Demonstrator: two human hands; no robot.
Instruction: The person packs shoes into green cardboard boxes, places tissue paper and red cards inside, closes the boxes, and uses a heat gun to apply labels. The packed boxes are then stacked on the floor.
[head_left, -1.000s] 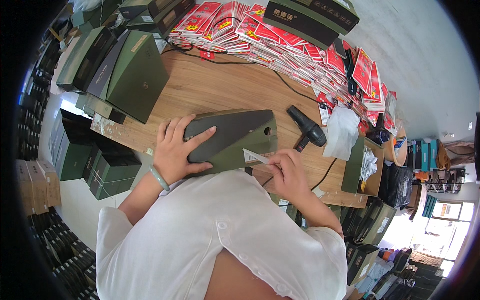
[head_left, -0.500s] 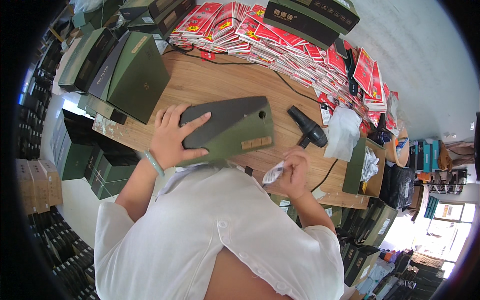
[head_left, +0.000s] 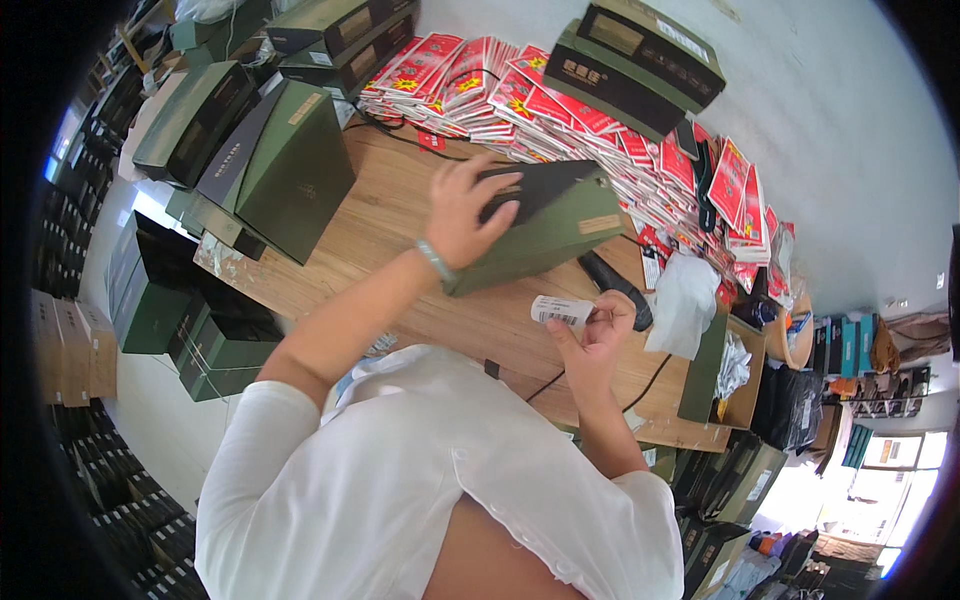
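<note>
A dark green and black shoebox stands at a slant on the wooden table, a tan label strip near its right end. My left hand grips its left end with spread, bent fingers. The box hides how the underside rests. To the right, my right hand pinches a small white barcode label between thumb and fingers, in front of the box and apart from it. Behind that hand lies a black hair dryer, partly covered by the box and hand.
Piles of red printed cards line the table's back edge, with shoeboxes on top. More green shoeboxes stand at left. A crumpled white sheet and an open box sit at right. Black cables cross the wooden table.
My left hand and the shoebox have moved away and to the right, and the box has turned. My right hand has come up, turning the label's barcode side into view.
</note>
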